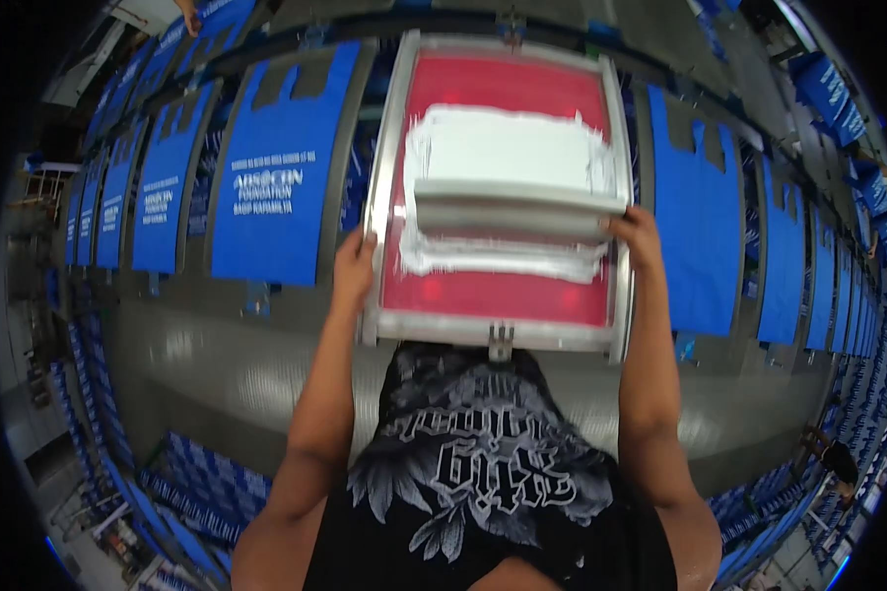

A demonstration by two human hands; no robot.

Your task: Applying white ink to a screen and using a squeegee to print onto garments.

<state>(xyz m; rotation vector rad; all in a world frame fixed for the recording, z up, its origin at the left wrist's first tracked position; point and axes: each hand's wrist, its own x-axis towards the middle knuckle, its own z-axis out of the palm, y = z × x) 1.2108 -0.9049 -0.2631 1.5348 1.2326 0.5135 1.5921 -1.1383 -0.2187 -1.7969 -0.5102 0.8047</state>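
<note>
In front of me lies a silk-screen frame (389, 138) with pale metal sides and red mesh (503, 79). A broad patch of white ink (508, 143) covers the middle of the mesh. Across this ink lies a wide squeegee (512, 213), blurred by motion. My right hand (641, 238) is closed on the squeegee's right end, beside the frame's right rail. At the frame's left rail, my left hand (355, 266) is closed with its fingers on the metal edge. Whatever is under the screen is hidden.
Blue cut-out bag panels with white print (276, 177) lie in a row to the left. Plain blue panels (690, 217) continue to the right. A metal hinge clamp (501, 341) sits at the frame's near edge. Another person's hand (189, 16) shows at the far left.
</note>
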